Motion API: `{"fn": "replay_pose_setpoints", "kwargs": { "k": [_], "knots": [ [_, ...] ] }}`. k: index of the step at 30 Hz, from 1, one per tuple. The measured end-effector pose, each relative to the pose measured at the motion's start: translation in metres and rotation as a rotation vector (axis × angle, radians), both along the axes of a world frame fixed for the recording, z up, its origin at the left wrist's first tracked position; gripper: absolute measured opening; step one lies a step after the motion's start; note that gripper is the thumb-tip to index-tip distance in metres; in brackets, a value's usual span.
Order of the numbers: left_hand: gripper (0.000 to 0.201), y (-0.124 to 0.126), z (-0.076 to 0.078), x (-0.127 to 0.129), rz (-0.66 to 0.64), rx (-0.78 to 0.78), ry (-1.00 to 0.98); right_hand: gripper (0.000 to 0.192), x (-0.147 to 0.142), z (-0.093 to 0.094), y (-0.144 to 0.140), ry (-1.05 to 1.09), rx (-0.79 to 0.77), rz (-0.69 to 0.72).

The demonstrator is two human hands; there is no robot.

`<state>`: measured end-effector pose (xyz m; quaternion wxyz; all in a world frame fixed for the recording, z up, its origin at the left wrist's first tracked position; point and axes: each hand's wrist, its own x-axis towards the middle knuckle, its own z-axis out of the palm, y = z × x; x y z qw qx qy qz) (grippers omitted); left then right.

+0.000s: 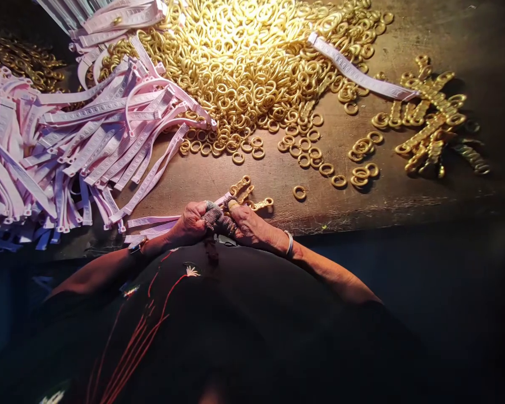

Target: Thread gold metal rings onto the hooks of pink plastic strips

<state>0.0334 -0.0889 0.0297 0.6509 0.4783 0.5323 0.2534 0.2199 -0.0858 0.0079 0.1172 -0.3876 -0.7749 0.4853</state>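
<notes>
Our left hand (192, 220) and right hand (248, 221) meet at the near edge of the dark wooden table (404, 185), fingers curled narrow around 1 pale pink plastic strip (151, 223) already strung with small gold metal rings (252, 197). A grey cloth wrap (214, 216) covers a finger where the 2 hands touch, and a silver bangle (290, 243) sits on the right wrist.

The strip's long axis runs left to right across us: its bare tail trails out past the left hand, while the ringed end pokes just beyond the right fingertips, up and away from us. We cannot count the rings on it, as the fingers hide part of them.

1 loose gold ring (299, 193) lies alone just beyond the right hand, which is the nearer of the 2 to it. Farther on, scattered rings thicken into the large heap of gold rings (252, 62), far too many to count. To the left, nearer the left hand, spreads a big pile of pink strips (59, 146), also uncountable. 1 single pink strip (357, 73) lies slantwise at the heap's right edge, and a cluster of finished ringed strips (433, 118) rests well off to the right.
</notes>
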Motion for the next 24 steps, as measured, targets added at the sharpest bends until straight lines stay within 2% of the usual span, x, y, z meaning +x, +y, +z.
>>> {"fn": "replay_pose_setpoints", "kwargs": {
  "k": [5, 12, 16, 20, 24],
  "knots": [
    [0.036, 0.0, -0.002, -0.002, -0.018, 0.032, -0.007, 0.02, -0.002, -0.006, 0.008, 0.013, -0.055, 0.087],
    [0.039, -0.003, -0.008, -0.002, -0.035, 0.083, 0.053, 0.018, -0.01, -0.014, 0.014, -0.13, 0.059, 0.229],
    [0.039, -0.003, -0.009, -0.001, -0.027, 0.124, 0.078, 0.014, -0.011, -0.008, 0.015, -0.179, 0.071, 0.256],
    [0.042, -0.003, -0.01, -0.002, 0.0, -0.022, -0.024, 0.01, -0.008, 0.008, 0.014, -0.218, 0.086, 0.215],
    [0.044, -0.001, -0.018, -0.004, 0.017, -0.176, -0.08, 0.02, -0.002, 0.021, 0.016, -0.345, 0.106, 0.233]
  ]
}}
